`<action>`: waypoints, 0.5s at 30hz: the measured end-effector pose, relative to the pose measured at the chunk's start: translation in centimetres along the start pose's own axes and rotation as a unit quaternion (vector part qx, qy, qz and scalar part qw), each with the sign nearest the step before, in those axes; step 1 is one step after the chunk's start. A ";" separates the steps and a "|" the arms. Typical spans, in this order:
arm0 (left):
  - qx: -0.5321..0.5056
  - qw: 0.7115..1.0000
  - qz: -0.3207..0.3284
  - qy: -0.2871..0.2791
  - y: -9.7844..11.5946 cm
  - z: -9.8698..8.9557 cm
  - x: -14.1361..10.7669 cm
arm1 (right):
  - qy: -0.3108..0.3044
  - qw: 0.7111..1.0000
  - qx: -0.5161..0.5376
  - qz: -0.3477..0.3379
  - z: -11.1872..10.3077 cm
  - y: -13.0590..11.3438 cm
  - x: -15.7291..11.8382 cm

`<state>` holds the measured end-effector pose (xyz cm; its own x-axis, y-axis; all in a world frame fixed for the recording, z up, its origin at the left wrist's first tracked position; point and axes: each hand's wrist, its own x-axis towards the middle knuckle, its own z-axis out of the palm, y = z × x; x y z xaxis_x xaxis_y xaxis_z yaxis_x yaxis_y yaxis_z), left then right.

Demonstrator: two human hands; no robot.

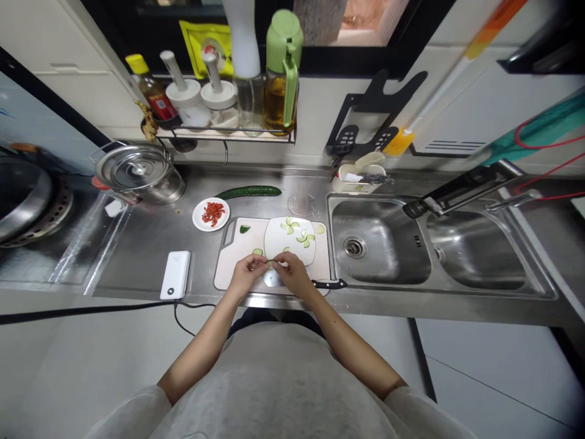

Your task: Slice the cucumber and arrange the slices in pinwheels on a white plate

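My left hand and my right hand meet over the near edge of a white square plate, their fingertips pinching a small cucumber slice between them. Cucumber slices lie on the plate in fan-like groups. Under the plate is a pale cutting board, with a cucumber end piece at its upper left and a loose slice near my left hand. The black handle of a knife sticks out past the board's right edge; its blade is partly hidden by my right hand and forearm.
Behind the board lie a whole cucumber and a small plate of chopped red pieces. A white power bank with a cable is at left, a lidded steel pot farther back. A double sink adjoins at right. Bottles stand on a rack.
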<state>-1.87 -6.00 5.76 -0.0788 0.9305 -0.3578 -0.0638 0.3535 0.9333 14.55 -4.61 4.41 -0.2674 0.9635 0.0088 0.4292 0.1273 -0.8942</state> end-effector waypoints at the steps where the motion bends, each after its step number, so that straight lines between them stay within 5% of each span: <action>1: -0.016 1.000 -0.019 0.009 0.2 0.2 -0.1 | 0.001 1.000 0.009 0.004 -0.1 -0.2 0.0; 3: -0.058 0.994 -0.092 0.010 0.4 0.4 -0.3 | 0.006 1.000 0.022 0.004 -0.6 -0.5 0.0; 7: -0.164 0.957 -0.229 -0.073 0.9 0.6 -0.5 | -0.002 1.000 0.023 -0.012 -1.8 -1.1 -0.3; 15: -0.206 0.952 -0.199 -0.108 2.2 1.5 -0.1 | -0.039 0.998 0.038 0.016 -3.7 -1.2 -0.6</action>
<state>-0.55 -5.18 7.90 0.2371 0.7446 -0.6240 -0.4339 0.6558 0.6178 17.34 -4.45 7.16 -0.3228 0.9450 -0.0527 0.3731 0.0758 -0.9247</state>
